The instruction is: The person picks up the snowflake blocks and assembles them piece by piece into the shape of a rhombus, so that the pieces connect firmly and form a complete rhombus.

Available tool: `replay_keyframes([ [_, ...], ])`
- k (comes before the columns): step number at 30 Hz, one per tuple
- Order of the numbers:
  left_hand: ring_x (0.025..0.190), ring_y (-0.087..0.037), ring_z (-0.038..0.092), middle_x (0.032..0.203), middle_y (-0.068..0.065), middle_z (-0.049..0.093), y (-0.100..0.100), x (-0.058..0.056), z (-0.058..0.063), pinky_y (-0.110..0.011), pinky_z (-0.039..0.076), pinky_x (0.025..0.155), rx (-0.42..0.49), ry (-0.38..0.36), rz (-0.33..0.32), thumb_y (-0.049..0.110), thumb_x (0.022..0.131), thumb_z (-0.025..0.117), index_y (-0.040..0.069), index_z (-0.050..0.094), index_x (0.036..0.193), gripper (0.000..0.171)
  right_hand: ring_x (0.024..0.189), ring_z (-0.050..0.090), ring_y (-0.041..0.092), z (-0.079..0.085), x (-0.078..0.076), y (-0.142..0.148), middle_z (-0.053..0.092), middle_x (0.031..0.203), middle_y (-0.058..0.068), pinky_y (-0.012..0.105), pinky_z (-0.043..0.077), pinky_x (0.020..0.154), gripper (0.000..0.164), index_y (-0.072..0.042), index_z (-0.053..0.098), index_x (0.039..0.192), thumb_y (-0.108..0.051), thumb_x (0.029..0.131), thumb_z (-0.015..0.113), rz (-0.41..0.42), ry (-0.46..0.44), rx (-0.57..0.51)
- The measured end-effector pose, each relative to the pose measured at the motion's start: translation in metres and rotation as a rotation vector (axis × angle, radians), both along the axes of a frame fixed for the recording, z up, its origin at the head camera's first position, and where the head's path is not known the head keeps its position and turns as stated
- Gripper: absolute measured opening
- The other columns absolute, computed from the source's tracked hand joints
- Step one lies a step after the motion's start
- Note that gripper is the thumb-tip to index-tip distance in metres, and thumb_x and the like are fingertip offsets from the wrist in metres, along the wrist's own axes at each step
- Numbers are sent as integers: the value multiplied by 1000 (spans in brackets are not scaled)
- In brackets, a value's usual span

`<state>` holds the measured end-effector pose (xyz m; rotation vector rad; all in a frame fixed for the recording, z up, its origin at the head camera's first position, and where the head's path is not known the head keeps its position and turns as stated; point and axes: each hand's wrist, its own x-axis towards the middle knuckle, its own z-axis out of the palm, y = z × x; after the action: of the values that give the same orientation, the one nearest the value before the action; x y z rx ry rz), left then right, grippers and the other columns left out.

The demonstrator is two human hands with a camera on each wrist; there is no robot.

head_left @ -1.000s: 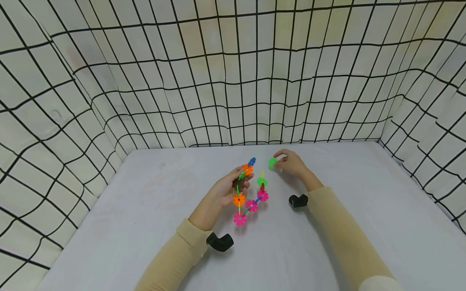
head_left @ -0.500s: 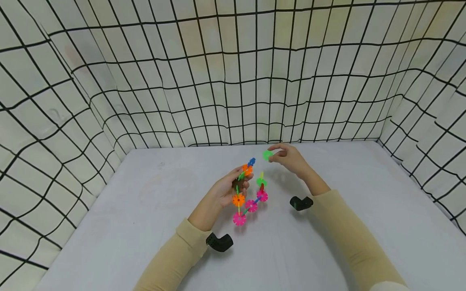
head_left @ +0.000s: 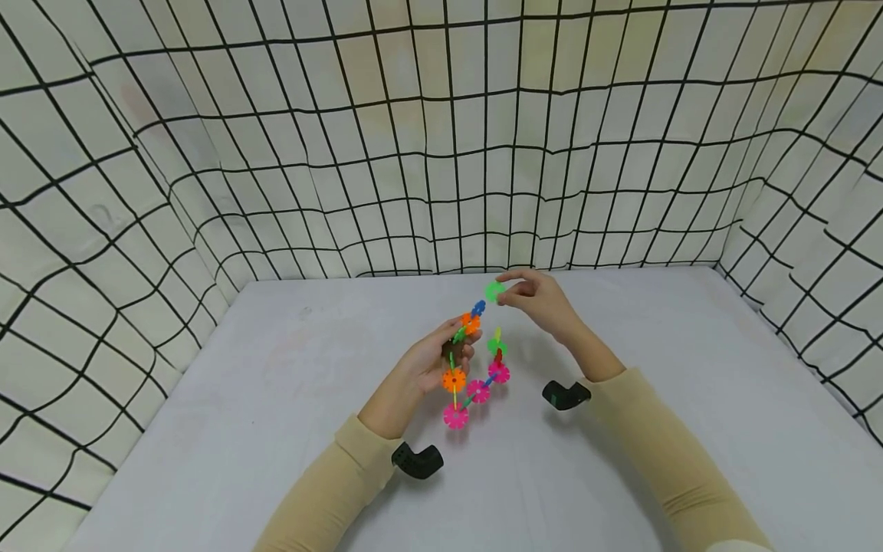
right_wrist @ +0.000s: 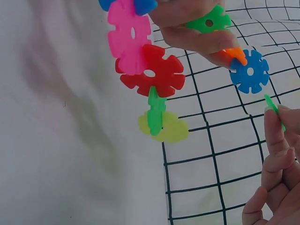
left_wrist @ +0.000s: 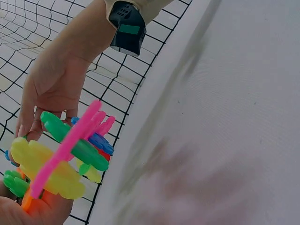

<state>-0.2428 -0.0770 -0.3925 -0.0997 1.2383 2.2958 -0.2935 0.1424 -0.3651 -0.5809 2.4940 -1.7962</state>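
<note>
A chain of slotted plastic snowflake discs hangs from my left hand (head_left: 422,362), which grips it near its upper end. A blue disc (right_wrist: 250,71) tips that end, joined to an orange disc (head_left: 471,323). Lower down, pink discs (head_left: 455,416) and a red disc (right_wrist: 157,72) link round to a yellow disc (right_wrist: 171,129) at the loose end. My right hand (head_left: 541,303) pinches a single green disc (head_left: 494,291) between thumb and fingers. That disc stands just beyond the blue one, apart from it by a small gap in the right wrist view.
A white-covered table (head_left: 276,429) lies under both hands. Behind and at the sides stand white walls with a black grid (head_left: 441,176). A black curved wrist mount (head_left: 417,461) juts from the left sleeve, another mount (head_left: 566,395) from the right.
My right hand has moved left and slightly up with the green disc, closer to the chain's blue end. The left hand and its chain have stayed nearly still.
</note>
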Motion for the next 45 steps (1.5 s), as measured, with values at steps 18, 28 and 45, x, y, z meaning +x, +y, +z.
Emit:
replay_keyframes([
  [18,66,-7,55,96,-1,66,2,0,0,-17,48,60,9,-16,8,25,114,35,16,37,139,27,88,66,21,5,9,-7,73,98,18,35,46,79,32,-2,66,128,-9,98,70,-3,74,58],
  [28,65,-5,54,90,1,67,2,0,0,-15,48,59,-6,-47,3,29,114,37,-3,48,135,40,83,66,23,4,9,-10,74,95,11,35,49,77,32,-3,68,128,-11,97,71,-23,97,102],
  [45,63,-5,55,83,2,65,6,0,0,-11,42,52,5,-32,-10,28,112,44,13,70,105,31,95,68,37,-3,9,-19,75,97,14,32,44,74,29,-1,69,128,-7,100,64,-38,44,29],
])
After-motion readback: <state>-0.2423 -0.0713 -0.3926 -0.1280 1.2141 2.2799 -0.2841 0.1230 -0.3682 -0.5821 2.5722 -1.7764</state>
